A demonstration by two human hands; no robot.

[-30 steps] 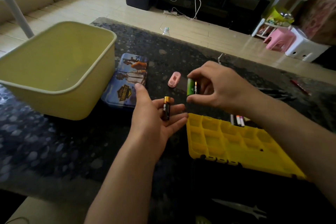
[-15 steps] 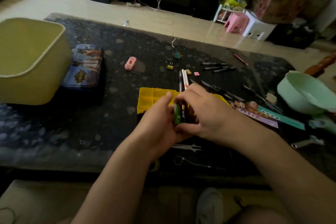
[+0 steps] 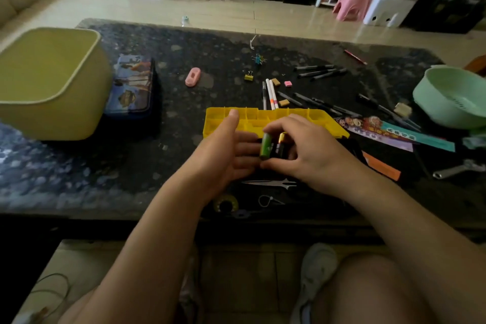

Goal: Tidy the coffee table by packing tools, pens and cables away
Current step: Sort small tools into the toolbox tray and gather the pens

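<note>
Now both cells sit together. A second ago the black-and-gold battery [image 3: 280, 145] lay alone on the left palm while the right hand pinched the green battery [image 3: 266, 146] some way off. Half a second ago the hands met, and now the two cells stand side by side, touching, between them.

Left hand [image 3: 223, 158]: palm up, fingers loosely straight, thumb raised, and it cradles the cells rather than clasping them. Right hand [image 3: 305, 151]: fingers curled over the top ends and thumb under the green battery, a pinch grip. Whether it also clamps the black one, I cannot tell.

The pair hovers over the near edge of the yellow compartment tray [image 3: 319, 116]. My read is that the batteries are gathered into one lot and are about to go into a cell of that tray, with sorting barely begun.

Materials and shapes:
- Batteries are smooth cylinders, one with a glossy green wrap, the other black with a gold cap.
- The tray is hard moulded plastic divided into small square wells.
- The coffee table [image 3: 157, 42] is dark speckled stone, polished.
- The yellow-green bin [image 3: 52, 123] to the left is matt plastic with rounded corners and a rolled rim.
- The printed pencil tin [image 3: 131, 84] just beside the bin is flat with a glossy lid.
- The dark pens [image 3: 319, 72] and white markers [image 3: 272, 93] lie loose beyond the tray, slim and straight.
- The metal tweezers [image 3: 271, 183] lie near the front edge, thin and pointed.
</note>
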